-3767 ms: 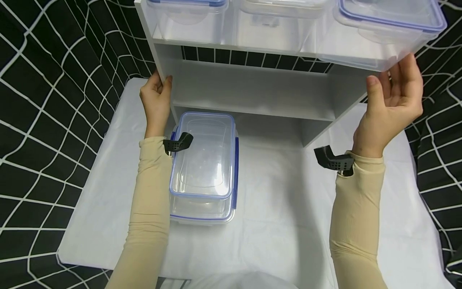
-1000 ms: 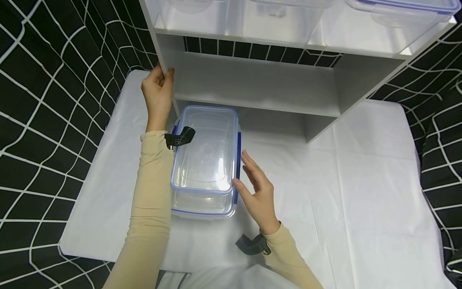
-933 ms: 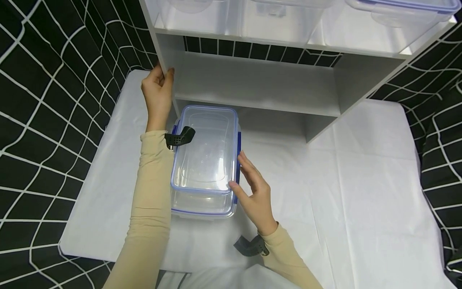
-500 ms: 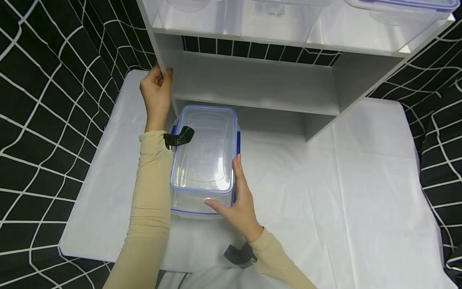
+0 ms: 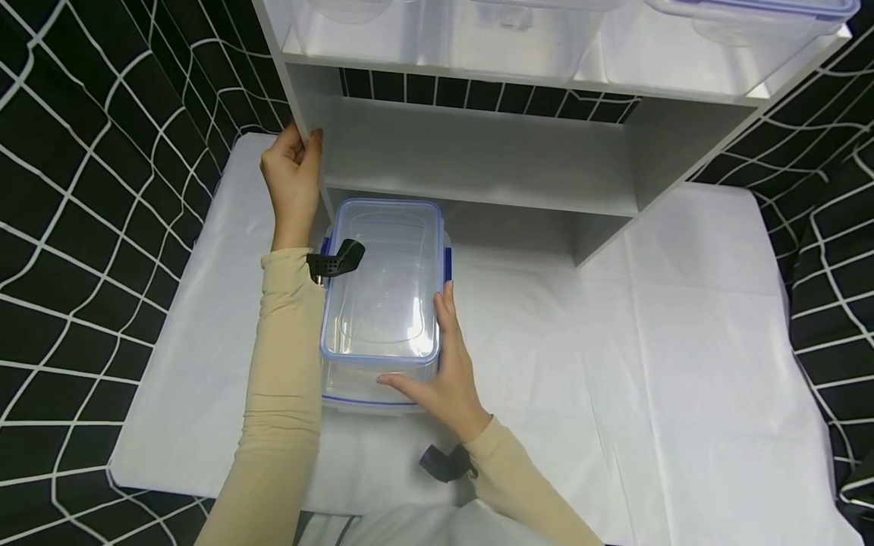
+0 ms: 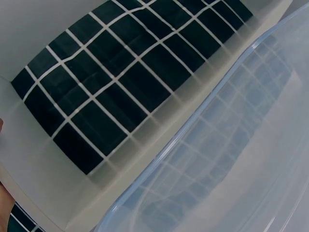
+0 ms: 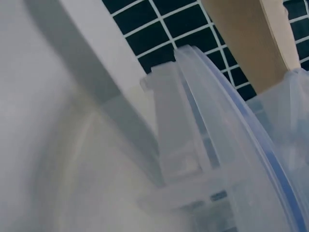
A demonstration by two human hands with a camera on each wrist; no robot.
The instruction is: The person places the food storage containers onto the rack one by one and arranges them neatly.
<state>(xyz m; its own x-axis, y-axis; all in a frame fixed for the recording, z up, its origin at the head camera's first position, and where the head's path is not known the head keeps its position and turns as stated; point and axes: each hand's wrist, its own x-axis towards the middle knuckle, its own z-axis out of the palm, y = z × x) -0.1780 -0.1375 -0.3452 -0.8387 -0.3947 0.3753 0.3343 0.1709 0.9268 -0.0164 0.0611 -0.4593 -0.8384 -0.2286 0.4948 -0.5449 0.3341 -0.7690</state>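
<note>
In the head view, my left hand [image 5: 292,178] grips the front edge of the left side panel of a white shelf unit [image 5: 478,155], thumb on the inner side. Below it two clear storage boxes are stacked on the table, partly under the unit. The upper box [image 5: 384,277] has a pale blue lid rim; the lower box [image 5: 369,388] shows at the front, with dark blue side clips. My right hand [image 5: 451,379] touches the right front corner of the stack, fingers straight along the side and thumb over the lower lid. In the right wrist view, a translucent clip [image 7: 178,125] hangs from a box.
On the unit's top board stand several clear boxes, one with a blue-rimmed lid [image 5: 785,9] at the right. A white cloth [image 5: 683,364] covers the table. Black fabric with white grid lines [image 5: 82,250] hangs on both sides and behind.
My right hand has left the top-right box and come down to the stacked boxes, then slid toward their front corner. My left hand stays on the side panel; the stack looks unmoved.
</note>
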